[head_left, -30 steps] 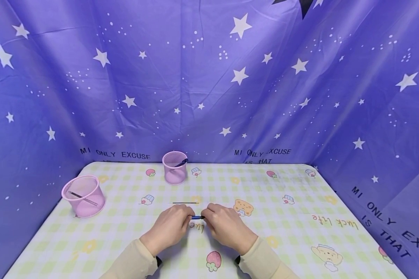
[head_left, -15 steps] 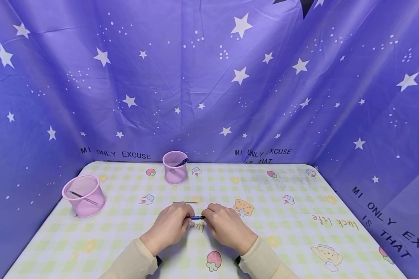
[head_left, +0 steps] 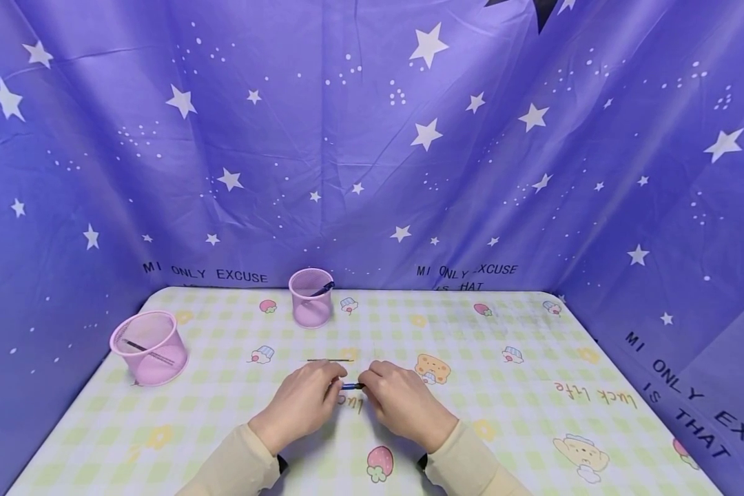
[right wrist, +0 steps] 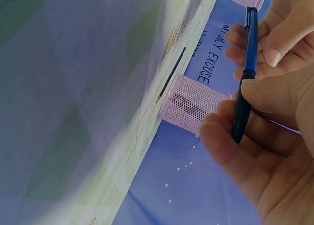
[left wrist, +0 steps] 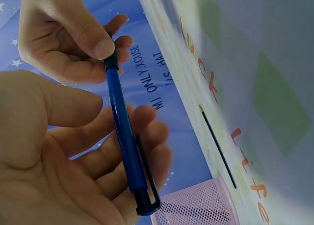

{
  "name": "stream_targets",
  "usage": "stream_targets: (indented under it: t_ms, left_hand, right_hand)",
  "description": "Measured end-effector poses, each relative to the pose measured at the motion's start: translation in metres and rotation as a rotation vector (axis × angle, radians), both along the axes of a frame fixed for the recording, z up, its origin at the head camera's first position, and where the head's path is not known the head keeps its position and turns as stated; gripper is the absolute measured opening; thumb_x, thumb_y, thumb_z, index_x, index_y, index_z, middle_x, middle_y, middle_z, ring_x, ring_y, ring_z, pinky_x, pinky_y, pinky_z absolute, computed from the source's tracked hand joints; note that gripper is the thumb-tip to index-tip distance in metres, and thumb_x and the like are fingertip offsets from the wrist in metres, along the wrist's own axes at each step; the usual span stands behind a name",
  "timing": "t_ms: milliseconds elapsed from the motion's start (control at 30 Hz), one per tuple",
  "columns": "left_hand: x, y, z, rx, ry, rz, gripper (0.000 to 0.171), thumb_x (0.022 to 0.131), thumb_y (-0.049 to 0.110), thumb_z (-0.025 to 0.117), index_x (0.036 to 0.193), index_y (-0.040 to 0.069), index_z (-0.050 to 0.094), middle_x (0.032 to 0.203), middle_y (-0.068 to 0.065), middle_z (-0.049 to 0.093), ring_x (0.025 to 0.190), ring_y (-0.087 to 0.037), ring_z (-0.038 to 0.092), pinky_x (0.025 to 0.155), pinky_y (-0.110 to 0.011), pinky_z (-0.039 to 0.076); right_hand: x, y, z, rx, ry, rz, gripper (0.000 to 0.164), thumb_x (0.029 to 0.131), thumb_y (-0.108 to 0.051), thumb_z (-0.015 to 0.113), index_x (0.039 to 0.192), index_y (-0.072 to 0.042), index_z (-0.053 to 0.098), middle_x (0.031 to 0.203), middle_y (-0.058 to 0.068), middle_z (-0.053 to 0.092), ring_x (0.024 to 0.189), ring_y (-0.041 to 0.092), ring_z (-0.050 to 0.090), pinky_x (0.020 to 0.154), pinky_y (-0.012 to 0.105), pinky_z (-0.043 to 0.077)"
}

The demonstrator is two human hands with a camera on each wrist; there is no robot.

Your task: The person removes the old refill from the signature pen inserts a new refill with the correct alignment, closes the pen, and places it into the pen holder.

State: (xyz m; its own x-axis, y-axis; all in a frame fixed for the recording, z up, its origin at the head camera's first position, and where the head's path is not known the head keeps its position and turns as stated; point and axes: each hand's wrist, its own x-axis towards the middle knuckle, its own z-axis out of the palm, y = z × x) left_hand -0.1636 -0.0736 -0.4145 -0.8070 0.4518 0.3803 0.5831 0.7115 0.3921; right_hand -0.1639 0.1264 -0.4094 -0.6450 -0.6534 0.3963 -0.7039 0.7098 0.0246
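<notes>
A blue ballpoint pen (head_left: 351, 386) with a black grip and black clip spans the gap between the two hands, above the table. My right hand (head_left: 406, 399) pinches its dark grip end between thumb and fingers, as the right wrist view shows on the pen (right wrist: 242, 105). My left hand (head_left: 304, 399) is at the clip end; its thumb stands off the pen's blue barrel (left wrist: 120, 107), and its loosely bent fingers lie behind and against it. Just beyond the left hand, a thin dark pen refill (head_left: 327, 359) with a brass-coloured tip lies on the tablecloth.
Behind the refill stands a pink mesh pen cup (head_left: 310, 315) with a dark blue pen leaning inside. Another pink mesh cup (head_left: 164, 364), at the left, contains thin dark sticks. A purple starry curtain (head_left: 372, 172) encloses the checked table (head_left: 521, 413).
The left thumb and fingers have parted from their pinch on the pen's clip end. The right hand keeps its hold, and the refill and cups stay put.
</notes>
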Motion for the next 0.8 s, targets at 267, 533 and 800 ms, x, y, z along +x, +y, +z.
stream_targets:
  t_ms: [267,533,800]
  left_hand:
    - [-0.0007,-0.002,0.0009,-0.059,-0.053,-0.03,0.011,0.089,0.006,0.059,0.088,0.011,0.069,0.079,0.006,0.062,0.071,-0.007,0.057,0.062,-0.03,0.049]
    - [-0.0011,-0.0015,0.0002,-0.065,-0.035,-0.034,0.011,0.088,0.006,0.061,0.087,0.012,0.07,0.079,0.006,0.061,0.073,-0.008,0.058,0.064,-0.029,0.05]
    - [-0.0013,-0.0016,-0.0006,-0.033,-0.008,-0.041,0.012,0.082,0.003,0.066,0.08,0.015,0.068,0.076,0.009,0.057,0.072,-0.007,0.054,0.064,-0.028,0.048]
  right_hand:
    - [-0.0004,-0.0003,-0.0018,-0.001,0.007,0.002,0.008,0.083,-0.011,0.068,0.089,-0.015,0.066,0.079,-0.007,0.055,0.068,0.009,0.053,0.058,0.026,0.047]
    - [-0.0008,-0.0006,-0.0029,0.001,0.015,0.002,0.007,0.084,-0.011,0.067,0.088,-0.016,0.066,0.078,-0.007,0.054,0.067,0.009,0.052,0.056,0.025,0.047]
    - [-0.0006,-0.0006,-0.0032,0.004,0.023,0.006,0.006,0.085,-0.011,0.067,0.086,-0.017,0.065,0.077,-0.008,0.054,0.066,0.008,0.051,0.055,0.024,0.045]
